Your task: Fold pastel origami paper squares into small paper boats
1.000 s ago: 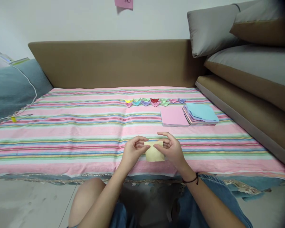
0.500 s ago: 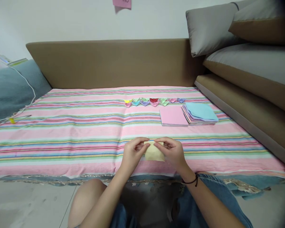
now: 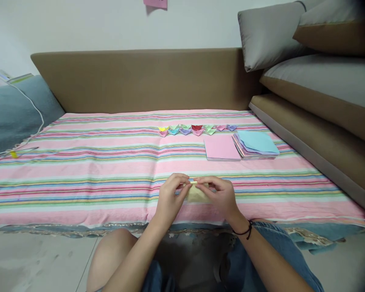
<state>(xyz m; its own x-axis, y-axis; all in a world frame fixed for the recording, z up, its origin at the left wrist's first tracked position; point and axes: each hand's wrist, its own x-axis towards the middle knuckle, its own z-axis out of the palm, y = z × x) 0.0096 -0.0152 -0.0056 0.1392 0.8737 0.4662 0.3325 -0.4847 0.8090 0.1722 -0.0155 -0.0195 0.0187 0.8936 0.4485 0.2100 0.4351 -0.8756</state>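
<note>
A small piece of pale yellow paper (image 3: 197,195) is held just above the striped cloth, near its front edge. My left hand (image 3: 174,195) pinches its upper edge at the left between thumb and fingers. From the other side, my right hand (image 3: 219,194) pinches the same edge, the two sets of fingertips close together. A narrow strip along that top edge looks turned over, paler than the part below. Some of the paper is hidden behind my fingers.
Beyond my hands lie a stack of pink paper (image 3: 221,148) and a fanned stack topped with light blue paper (image 3: 258,142). Several small folded paper boats (image 3: 197,129) stand in rows behind. Cushions (image 3: 319,81) pile up at the right; a white cable (image 3: 33,104) runs along the left.
The top edge of the yellow paper has been turned over between my fingertips, and its lower part has tilted away, showing shorter. Both hands stay almost in place.
</note>
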